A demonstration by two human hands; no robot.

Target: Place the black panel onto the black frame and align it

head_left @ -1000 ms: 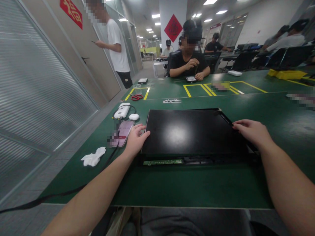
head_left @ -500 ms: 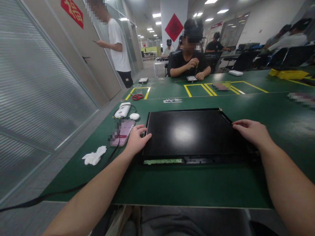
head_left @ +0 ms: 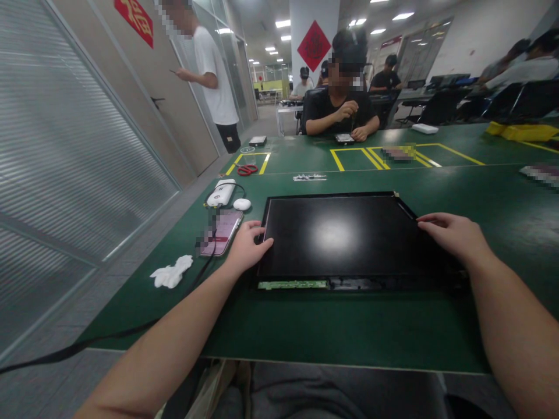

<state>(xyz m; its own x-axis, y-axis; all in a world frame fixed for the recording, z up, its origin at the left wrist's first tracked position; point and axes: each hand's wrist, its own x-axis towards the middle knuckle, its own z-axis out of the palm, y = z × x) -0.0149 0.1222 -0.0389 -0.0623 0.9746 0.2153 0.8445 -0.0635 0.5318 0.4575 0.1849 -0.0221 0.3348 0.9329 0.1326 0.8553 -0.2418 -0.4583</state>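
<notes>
A black glossy display panel [head_left: 340,235] lies flat in a black frame on the green table [head_left: 332,331], with a green circuit strip [head_left: 292,284] showing along its near edge. My left hand [head_left: 247,247] grips the panel's left edge, thumb on top and fingers curled beside it. My right hand [head_left: 454,235] holds the right edge, fingers bent over the frame.
Left of the panel lie a pink phone [head_left: 220,233] with a black cable, a white earbud case [head_left: 241,204], a white charger [head_left: 219,194] and a crumpled white cloth [head_left: 171,273]. Red scissors [head_left: 247,170] lie farther back. A person [head_left: 340,110] sits working across the table; another stands at left.
The panel has come down from a slightly raised near edge to lie flat in its frame. Both hands stay on its edges.
</notes>
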